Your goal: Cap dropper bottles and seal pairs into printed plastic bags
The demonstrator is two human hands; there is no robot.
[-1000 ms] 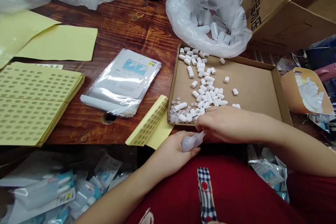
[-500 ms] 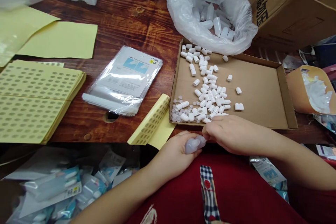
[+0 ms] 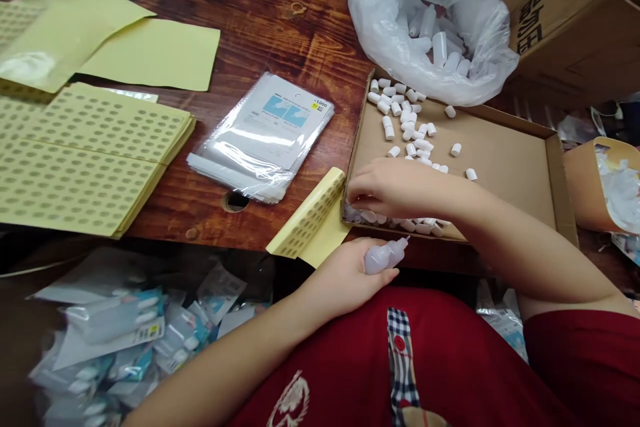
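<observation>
My left hand (image 3: 350,277) is closed around small translucent plastic bottles (image 3: 383,257) in front of the table edge. One of them ends in a thin nozzle tip pointing up and right. Over the near left corner of a shallow cardboard tray (image 3: 515,153), my right hand (image 3: 387,187) reaches down with bent fingers among small clear nozzle pieces (image 3: 353,213). Its fingertips are partly hidden, so whether they hold a piece does not show. White caps (image 3: 410,123) lie scattered in the tray, some covered by my right hand and forearm.
Behind the tray stands a plastic bag (image 3: 373,33) of empty bottles, beside a cardboard box (image 3: 565,33). Printed sleeves (image 3: 270,133) and yellow sticker sheets (image 3: 90,160) lie to the left. An orange bin (image 3: 580,180) stands at right; packed bags (image 3: 115,327) sit below the table.
My right hand has left the bottles in my left hand and moved up and left into the tray corner. A nozzle tip now shows on one held bottle. The view has shifted.
</observation>
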